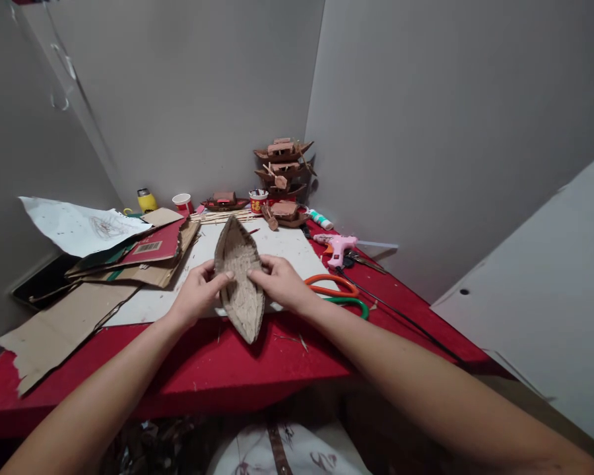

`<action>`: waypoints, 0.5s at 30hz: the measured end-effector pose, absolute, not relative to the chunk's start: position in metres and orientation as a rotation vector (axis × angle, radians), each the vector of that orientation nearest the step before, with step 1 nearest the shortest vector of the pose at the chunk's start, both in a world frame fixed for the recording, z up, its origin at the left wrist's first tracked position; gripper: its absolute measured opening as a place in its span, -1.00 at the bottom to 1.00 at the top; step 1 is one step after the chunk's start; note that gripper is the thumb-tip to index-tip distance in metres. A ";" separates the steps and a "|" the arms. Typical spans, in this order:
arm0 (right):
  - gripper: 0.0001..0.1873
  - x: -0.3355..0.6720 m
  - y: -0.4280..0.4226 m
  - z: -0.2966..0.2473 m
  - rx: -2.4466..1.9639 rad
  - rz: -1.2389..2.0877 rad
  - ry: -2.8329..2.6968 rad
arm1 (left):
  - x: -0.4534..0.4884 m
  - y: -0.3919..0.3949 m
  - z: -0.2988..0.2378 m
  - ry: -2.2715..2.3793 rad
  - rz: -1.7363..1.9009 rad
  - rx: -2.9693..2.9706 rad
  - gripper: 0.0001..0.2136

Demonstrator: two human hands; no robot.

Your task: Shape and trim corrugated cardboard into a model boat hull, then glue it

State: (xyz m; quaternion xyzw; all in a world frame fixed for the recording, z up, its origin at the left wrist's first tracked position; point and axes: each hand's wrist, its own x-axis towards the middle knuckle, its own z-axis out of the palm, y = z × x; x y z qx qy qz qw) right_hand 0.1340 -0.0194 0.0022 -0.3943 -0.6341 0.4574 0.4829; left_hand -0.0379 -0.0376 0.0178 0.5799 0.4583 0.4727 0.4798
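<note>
A cardboard boat hull (241, 290), pointed at both ends and hollow, is held up over the table's front part with its inside facing me. My left hand (198, 290) grips its left side, thumb pressed inside the rim. On the opposite side my right hand (280, 280) grips it the same way, thumb inside and fingers behind the wall. The fingers behind the hull are partly hidden. Beneath it lies a white board (294, 249) on the red tablecloth (301, 363). Scissors with an orange handle (334, 285) and a green handle (354, 305) lie right of my right hand.
Finished model boats (283, 153) are stacked at the back, with another boat (224, 200) nearby. A pink glue gun (340, 249) with its cord lies right. Cardboard sheets (74, 323) pile up left. Thin sticks (222, 216), a paper cup (182, 201) and a yellow bottle (146, 200) stand behind.
</note>
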 end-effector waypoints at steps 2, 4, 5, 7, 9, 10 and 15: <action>-0.85 0.143 -0.012 0.005 -0.959 1.015 -1.422 | -0.042 -0.038 0.022 1.140 1.124 1.476 -0.58; -0.82 0.154 -0.004 0.010 -0.937 0.945 -1.276 | -0.046 -0.041 0.022 1.132 1.089 1.601 -0.53; -0.82 0.159 0.000 0.012 -0.914 0.923 -1.202 | -0.046 -0.045 0.021 1.123 1.047 1.699 -0.51; -0.82 0.168 0.007 0.017 -0.879 0.893 -1.079 | -0.041 -0.055 0.016 1.123 0.891 1.980 -0.53; -0.83 0.173 0.012 0.020 -0.862 0.877 -1.011 | -0.027 -0.071 0.011 1.046 0.698 2.290 -0.54; -0.83 0.174 0.013 0.020 -0.858 0.873 -1.000 | -0.018 -0.079 0.008 0.948 0.560 2.454 -0.52; -0.83 0.177 0.013 0.021 -0.853 0.866 -1.018 | 0.027 -0.104 -0.005 0.594 0.157 2.743 -0.39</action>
